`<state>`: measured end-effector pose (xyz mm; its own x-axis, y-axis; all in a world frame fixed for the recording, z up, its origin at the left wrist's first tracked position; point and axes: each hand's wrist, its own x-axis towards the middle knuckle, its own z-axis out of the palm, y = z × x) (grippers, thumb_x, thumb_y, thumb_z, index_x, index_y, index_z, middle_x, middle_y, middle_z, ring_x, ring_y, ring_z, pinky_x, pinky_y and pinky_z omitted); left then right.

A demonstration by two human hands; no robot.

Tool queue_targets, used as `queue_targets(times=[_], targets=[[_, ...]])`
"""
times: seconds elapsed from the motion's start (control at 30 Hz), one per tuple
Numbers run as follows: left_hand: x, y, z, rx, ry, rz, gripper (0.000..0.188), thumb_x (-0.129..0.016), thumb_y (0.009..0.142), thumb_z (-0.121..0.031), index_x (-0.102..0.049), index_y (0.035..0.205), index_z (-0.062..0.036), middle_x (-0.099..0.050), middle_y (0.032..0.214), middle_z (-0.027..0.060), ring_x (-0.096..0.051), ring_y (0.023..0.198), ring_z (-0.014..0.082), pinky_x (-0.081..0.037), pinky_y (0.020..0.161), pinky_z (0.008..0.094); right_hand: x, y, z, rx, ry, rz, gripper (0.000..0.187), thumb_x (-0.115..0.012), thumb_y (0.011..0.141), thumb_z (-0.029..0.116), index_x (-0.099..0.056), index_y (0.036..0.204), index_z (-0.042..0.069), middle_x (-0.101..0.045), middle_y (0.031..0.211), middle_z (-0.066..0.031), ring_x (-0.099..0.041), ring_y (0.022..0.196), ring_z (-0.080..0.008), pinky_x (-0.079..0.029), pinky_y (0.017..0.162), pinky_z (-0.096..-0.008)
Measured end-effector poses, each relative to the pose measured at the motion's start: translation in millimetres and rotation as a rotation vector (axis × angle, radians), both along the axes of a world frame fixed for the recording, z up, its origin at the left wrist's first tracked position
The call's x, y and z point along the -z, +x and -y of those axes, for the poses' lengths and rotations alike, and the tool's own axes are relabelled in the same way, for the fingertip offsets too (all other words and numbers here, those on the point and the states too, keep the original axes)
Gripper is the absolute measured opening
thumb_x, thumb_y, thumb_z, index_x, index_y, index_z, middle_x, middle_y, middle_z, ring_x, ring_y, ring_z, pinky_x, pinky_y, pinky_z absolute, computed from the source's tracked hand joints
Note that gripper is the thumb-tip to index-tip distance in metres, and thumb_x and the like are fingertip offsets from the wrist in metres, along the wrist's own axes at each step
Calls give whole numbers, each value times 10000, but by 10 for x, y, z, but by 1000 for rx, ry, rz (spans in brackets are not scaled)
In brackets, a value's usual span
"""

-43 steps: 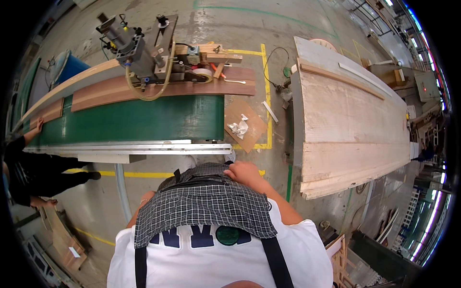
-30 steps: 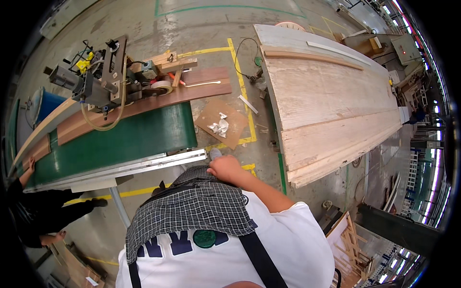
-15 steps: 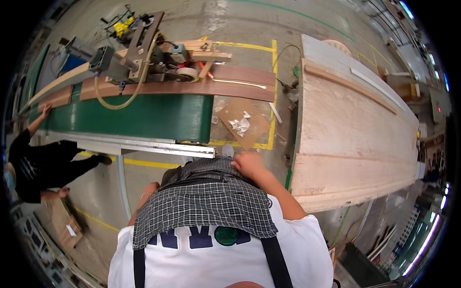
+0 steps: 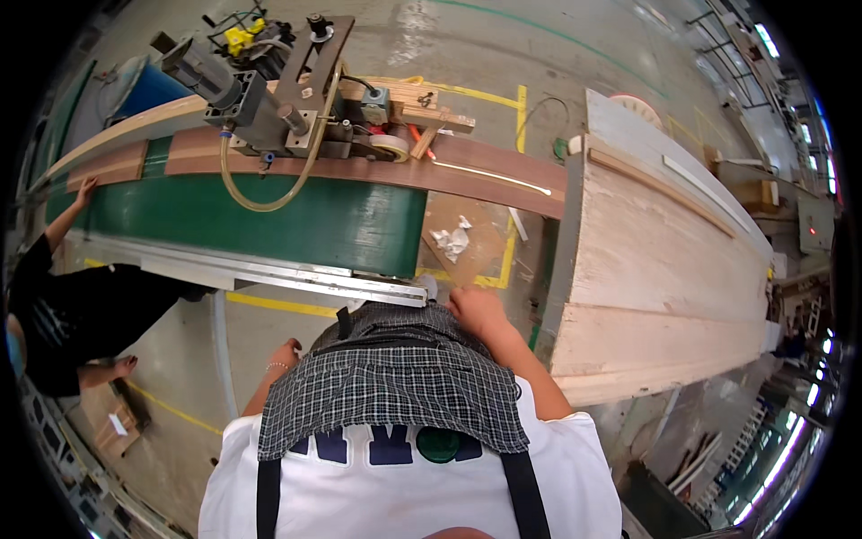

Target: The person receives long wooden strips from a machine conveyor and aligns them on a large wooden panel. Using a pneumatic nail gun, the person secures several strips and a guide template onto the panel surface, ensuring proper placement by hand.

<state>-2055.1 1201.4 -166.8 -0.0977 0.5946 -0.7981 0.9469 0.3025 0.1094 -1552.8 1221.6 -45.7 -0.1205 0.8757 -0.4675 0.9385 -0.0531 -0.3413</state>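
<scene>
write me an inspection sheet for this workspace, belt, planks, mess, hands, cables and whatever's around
Surface: green belt, with a metal rail along its near side.
Work pieces: long brown plank juts past the belt's right end and bears a white streak.
Clutter: crumpled white paper on a brown board on the floor.
Grip: right hand at the front of the checked apron, hold unclear; left hand beside it, nothing seen in it.
Cables: yellowish hose loops down from the machine.
Surroundings: co-worker's hand at a shorter plank, left; large pale wooden panel, right.
</scene>
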Motion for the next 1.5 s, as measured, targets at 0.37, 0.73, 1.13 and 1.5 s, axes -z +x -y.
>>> queue_targets(times=[0.37,0.73,1.13,1.5], targets=[[701,-24,-767,341,-109,156,264,-741,792,-128,-666,1045,-144,-703,1003,159,-664,963,329,-529,843,403,-275,-23,268,286,-136,9,257,-607,906,339,-655,1024,116,-683,961,-119,-647,914,-340,-514,773,-451],[335,201,-584,253,-106,59,277,-748,785,-162,-672,1050,-136,-709,999,150,-664,973,324,-526,859,407,275,561,-327,748,-54,-814,267,-641,923,250,-640,1029,5,-689,844,-94,-659,806,-187,-520,725,-318],[413,332,373,169,-106,15,260,-628,857,-286,-705,1017,-97,-696,999,199,-644,999,377,-515,858,437,792,1124,-1075,1301,-155,-1661,398,-660,933,255,-482,1253,101,-633,1074,-94,-643,971,-242,-529,763,-398],[3,872,624,34,-66,12,280,-618,861,-291,-699,1023,-78,-692,999,208,-639,998,387,-510,853,444,1050,1402,-1226,1498,-158,-1702,319,-645,948,291,-569,1167,71,-669,1105,-129,-640,1068,-287,-512,858,-414]])
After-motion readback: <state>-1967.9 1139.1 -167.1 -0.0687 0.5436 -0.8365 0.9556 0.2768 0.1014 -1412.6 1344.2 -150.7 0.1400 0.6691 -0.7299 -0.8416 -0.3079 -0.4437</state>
